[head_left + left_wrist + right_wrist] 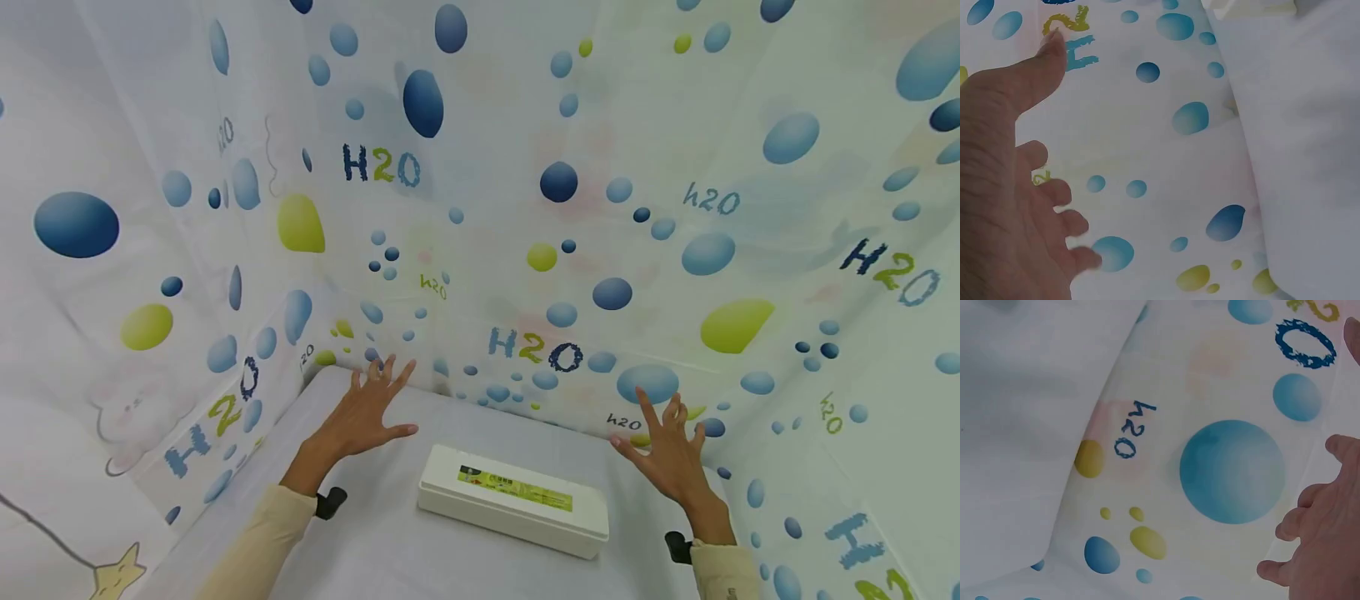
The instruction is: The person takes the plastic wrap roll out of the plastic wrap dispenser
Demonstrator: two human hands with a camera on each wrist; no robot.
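A long white lidded box (517, 504) with a yellow-green label on its lid lies on the white table, between the two hands. My left hand (367, 412) is raised to the left of the box, fingers spread and holding nothing. On the other side, my right hand (667, 454) is also held up with its fingers apart and nothing in it. Neither hand touches the box. In the left wrist view the left hand (1016, 169) shows against the printed curtain, and a corner of the box (1254, 7) peeks in at the top. The right hand (1329, 525) fills the right edge of its wrist view.
A white tabletop (375, 533) carries the box. Around its back and sides hangs a white curtain (495, 225) printed with blue and green drops and H2O lettering. A dark wrist camera (330, 503) sits at the left cuff, another (678, 547) at the right.
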